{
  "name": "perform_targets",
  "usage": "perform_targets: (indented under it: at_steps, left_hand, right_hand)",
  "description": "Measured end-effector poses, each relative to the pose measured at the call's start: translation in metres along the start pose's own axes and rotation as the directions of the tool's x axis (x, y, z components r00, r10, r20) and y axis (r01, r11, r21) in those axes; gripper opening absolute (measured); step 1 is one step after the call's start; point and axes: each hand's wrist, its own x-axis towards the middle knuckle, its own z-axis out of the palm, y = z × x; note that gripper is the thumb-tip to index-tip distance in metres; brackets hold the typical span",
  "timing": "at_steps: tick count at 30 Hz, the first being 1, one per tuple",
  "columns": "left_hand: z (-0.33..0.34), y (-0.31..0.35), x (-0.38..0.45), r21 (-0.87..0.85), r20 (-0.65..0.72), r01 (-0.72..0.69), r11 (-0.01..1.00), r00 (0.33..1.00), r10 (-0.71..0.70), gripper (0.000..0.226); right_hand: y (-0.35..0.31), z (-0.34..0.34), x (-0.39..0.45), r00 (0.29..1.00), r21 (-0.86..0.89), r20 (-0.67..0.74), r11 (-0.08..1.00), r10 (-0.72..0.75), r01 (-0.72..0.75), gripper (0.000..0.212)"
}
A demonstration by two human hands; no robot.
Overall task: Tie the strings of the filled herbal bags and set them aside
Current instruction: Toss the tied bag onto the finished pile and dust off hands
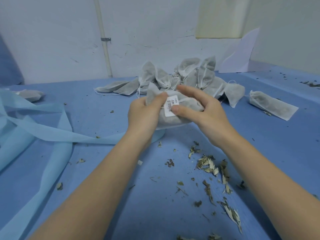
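Pale blue fabric strips (34,125) lie far left on the counter (103,170). Left hand (145,115) w/ its grip curled round the herbal bag (173,116) mid-frame (barcode label (170,105) up), right hand (199,108) pinching it too, tied bags (190,78) piled behind.

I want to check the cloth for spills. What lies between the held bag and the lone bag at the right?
In the head view, between the held bag and the lone bag lies the right hand, then mostly bare blue cloth.
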Motion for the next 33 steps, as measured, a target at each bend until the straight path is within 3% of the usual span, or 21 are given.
perform_targets:
  at_steps: [4,10,12,15,16,17,18,19,20,21,23,25,28,33]
  left_hand:
    - [-0.003,0.003,0.0,-0.093,-0.046,0.04,0.995,0.998,-0.045,0.015]
    - [-0.009,0.005,-0.005,-0.167,-0.105,0.192,0.967,0.972,-0.211,0.019]
    - [-0.016,0.007,-0.008,-0.249,-0.049,0.209,0.946,0.973,-0.227,0.019]
    - [-0.025,0.009,-0.012,-0.228,0.002,0.221,0.948,0.974,-0.227,0.019]
    - [-0.025,0.01,-0.012,-0.196,-0.002,0.207,0.959,0.977,-0.211,0.017]
    - [-0.024,0.011,-0.011,-0.167,-0.014,0.183,0.969,0.982,-0.188,0.018]
    - [-0.023,0.013,-0.009,-0.144,-0.035,0.158,0.977,0.986,-0.164,0.023]
    - [-0.023,0.015,-0.006,-0.124,-0.056,0.143,0.982,0.987,-0.151,0.03]
    - [-0.025,0.017,-0.003,-0.103,-0.081,0.132,0.986,0.987,-0.14,0.034]
    - [-0.027,0.017,0.002,-0.079,-0.101,0.123,0.989,0.986,-0.13,0.035]
    - [-0.03,0.017,0.007,-0.014,-0.103,0.114,0.993,0.988,-0.115,0.034]
    - [-0.025,0.016,0.008,0.062,-0.065,0.108,0.992,0.992,-0.104,0.028]
    - [-0.001,0.014,0.006,0.154,0.004,0.092,0.984,0.996,-0.093,0.03]
    - [0.059,0.002,0.008,0.278,0.151,0.039,0.96,0.985,-0.083,0.023]
  right_hand:
    - [-0.002,0.01,-0.002,0.985,0.05,-0.166,0.998,0.044,-0.036,0.059]
    - [0.002,0.028,0.0,0.942,0.392,-0.118,0.887,0.313,-0.245,0.039]
    - [-0.003,0.034,0.011,0.88,0.491,-0.244,0.834,0.407,-0.25,0.038]
    - [-0.024,0.058,0.034,0.703,0.496,-0.56,0.857,0.438,-0.139,0.039]
    - [-0.033,0.07,0.042,0.75,0.472,-0.544,0.876,0.377,-0.098,0.038]
    - [-0.042,0.084,0.049,0.864,0.446,-0.41,0.89,0.293,-0.09,0.035]
    - [-0.05,0.099,0.051,0.97,0.404,-0.161,0.909,0.184,-0.106,0.044]
    - [-0.058,0.109,0.052,0.989,0.316,0.075,0.938,0.124,-0.142,0.066]
    - [-0.063,0.115,0.052,0.966,0.231,0.236,0.959,0.108,-0.163,0.085]
    - [-0.067,0.119,0.052,0.949,0.18,0.294,0.968,0.117,-0.175,0.095]
    - [-0.06,0.114,0.054,0.958,0.143,0.245,0.972,0.149,-0.187,0.101]
    - [-0.048,0.101,0.052,0.968,0.146,0.19,0.97,0.163,-0.192,0.091]
    - [-0.03,0.076,0.046,0.979,0.202,0.088,0.959,0.186,-0.2,0.056]
    - [-0.009,0.02,0.04,0.934,0.366,-0.207,0.909,0.29,-0.201,0.011]
